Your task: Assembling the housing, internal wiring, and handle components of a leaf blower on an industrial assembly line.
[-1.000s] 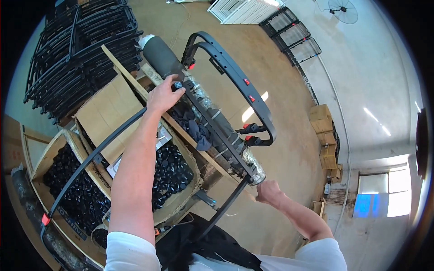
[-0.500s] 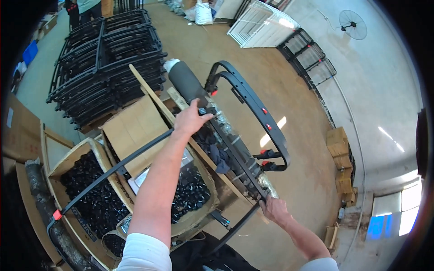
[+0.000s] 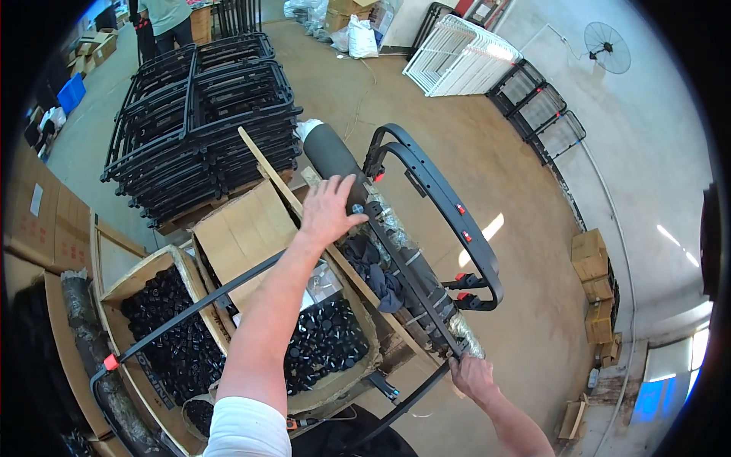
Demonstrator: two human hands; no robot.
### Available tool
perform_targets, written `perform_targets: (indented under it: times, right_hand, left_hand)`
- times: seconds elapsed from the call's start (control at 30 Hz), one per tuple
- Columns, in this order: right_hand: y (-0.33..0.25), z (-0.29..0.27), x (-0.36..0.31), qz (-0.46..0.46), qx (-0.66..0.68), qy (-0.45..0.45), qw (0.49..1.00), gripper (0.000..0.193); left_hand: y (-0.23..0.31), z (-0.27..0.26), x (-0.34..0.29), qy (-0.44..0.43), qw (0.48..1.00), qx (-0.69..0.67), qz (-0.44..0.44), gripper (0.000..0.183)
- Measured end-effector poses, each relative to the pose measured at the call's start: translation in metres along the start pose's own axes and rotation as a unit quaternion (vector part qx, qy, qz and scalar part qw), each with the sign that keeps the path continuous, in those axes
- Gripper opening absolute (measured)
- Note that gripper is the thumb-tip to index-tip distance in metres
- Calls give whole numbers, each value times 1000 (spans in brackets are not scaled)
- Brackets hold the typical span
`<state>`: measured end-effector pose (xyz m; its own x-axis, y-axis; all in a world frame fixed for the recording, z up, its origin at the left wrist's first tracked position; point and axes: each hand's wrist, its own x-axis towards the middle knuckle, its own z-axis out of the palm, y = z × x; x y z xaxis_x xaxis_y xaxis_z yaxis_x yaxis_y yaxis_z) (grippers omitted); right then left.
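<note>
A black metal tube frame (image 3: 415,286) spans in front of me, one bar resting along a wrapped, padded beam. Its long left bar (image 3: 190,311) crosses above the boxes and carries a red fitting (image 3: 111,362). My left hand (image 3: 329,212) lies over the far corner of this frame, fingers spread, thumb near a small bolt-like piece (image 3: 358,209). At the near corner, my right hand (image 3: 472,376) has its fingers wrapped round the tube. Just beyond the beam stands a curved black frame (image 3: 440,199) with red fittings.
Boxes of small black plastic parts (image 3: 324,343) sit below my left arm, beside a cardboard flap (image 3: 247,232) and a wooden slat (image 3: 263,164). Stacked black frames (image 3: 202,122) stand far left; white racks (image 3: 461,57) far right. A person (image 3: 169,23) stands behind the stack.
My left hand's fingers have spread and lifted somewhat at the far corner. The right hand keeps its grip. The whole view has shifted slightly, with the scene lower and further right.
</note>
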<state>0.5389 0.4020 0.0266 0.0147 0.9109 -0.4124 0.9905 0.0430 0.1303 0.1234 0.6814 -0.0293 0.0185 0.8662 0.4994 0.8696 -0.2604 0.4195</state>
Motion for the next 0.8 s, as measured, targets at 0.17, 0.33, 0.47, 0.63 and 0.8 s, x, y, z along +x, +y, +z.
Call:
perform_targets:
  times: [0.17, 0.33, 0.47, 0.63, 0.8]
  right_hand:
    - [-17, -4, 4, -8, 4, 3, 1000, 48]
    - [-6, -4, -2, -8, 2, 27, 1000, 48]
    - [-2, -5, -2, -12, -3, 24, 1000, 48]
    - [-5, -8, -2, -11, 20, 20, 1000, 48]
    - [2, -5, 3, -36, 13, 22, 999, 49]
  left_hand:
    - [-140, -40, -18, 149, 942, 153, -258, 50]
    - [-17, -8, -3, -22, 999, 12, -47, 70]
    - [6, 6, 3, -133, 990, 17, -48, 78]
    - [-73, -7, -2, -117, 986, 62, -104, 58]
    - [-1, -4, 8, -219, 971, 28, -87, 58]
